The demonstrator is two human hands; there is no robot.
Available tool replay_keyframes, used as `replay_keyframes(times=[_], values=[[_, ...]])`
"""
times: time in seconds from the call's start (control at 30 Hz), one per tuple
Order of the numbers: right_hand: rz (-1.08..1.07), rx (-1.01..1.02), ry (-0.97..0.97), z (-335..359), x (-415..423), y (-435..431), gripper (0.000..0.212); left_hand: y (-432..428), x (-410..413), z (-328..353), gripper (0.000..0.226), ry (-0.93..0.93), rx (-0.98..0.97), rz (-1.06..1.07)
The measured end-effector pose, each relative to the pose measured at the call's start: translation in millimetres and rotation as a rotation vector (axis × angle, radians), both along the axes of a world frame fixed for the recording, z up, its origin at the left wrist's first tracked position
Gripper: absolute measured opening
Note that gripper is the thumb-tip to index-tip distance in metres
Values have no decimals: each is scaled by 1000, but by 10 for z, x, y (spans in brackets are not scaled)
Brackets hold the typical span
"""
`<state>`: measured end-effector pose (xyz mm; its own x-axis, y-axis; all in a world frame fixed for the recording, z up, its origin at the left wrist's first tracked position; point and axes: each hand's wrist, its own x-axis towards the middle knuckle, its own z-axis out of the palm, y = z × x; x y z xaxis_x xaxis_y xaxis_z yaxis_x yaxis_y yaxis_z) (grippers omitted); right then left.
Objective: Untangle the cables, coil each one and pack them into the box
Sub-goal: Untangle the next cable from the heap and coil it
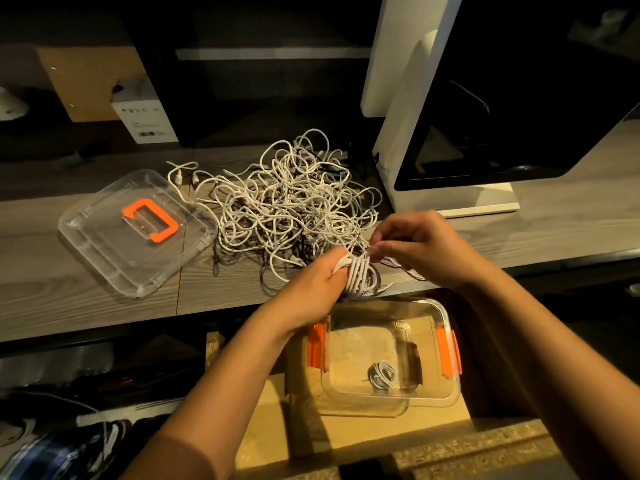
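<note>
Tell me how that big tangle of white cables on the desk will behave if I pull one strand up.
The tangle looks floppy: its thin strands lie in loose loops, so it would likely sag. Loops cross everywhere, so one pulled strand would probably drag neighbours along. Probably light, being thin cord.

Wooden desk [52, 306]: cable tangle [291, 202], clear lid [104, 247]

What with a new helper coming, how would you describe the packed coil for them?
Below the table edge sits a clear box with orange latches. Inside lies a small white coil, alone, unlike the tangle above or the bundle in the left hand and right hand.
</note>
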<state>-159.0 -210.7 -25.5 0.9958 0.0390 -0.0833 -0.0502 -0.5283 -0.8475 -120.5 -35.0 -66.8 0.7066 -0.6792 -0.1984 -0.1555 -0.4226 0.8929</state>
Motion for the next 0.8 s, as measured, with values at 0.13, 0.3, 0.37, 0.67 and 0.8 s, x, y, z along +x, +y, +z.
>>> replay_keyframes(times=[0.13, 0.3, 0.37, 0.67, 0.8], values=[[-83, 242, 13, -70, 12, 31, 3, 42, 63, 67, 23, 107, -25, -63], [-203, 523, 44, -150, 65, 125, 10, 8, 0, 111, 28, 587, -379, 69], [-282, 652, 68, -218, 54, 185, 16, -21, -27, 74, 28, 667, -528, 141], [-228, 439, -145, -409, -139, 428, 14, -239, -118, -60, 36, 1028, -1051, 540], [-83, 305, -204, -260, -184, 357, 30, -219, -138, -3, 39, 1235, -1104, 596]])
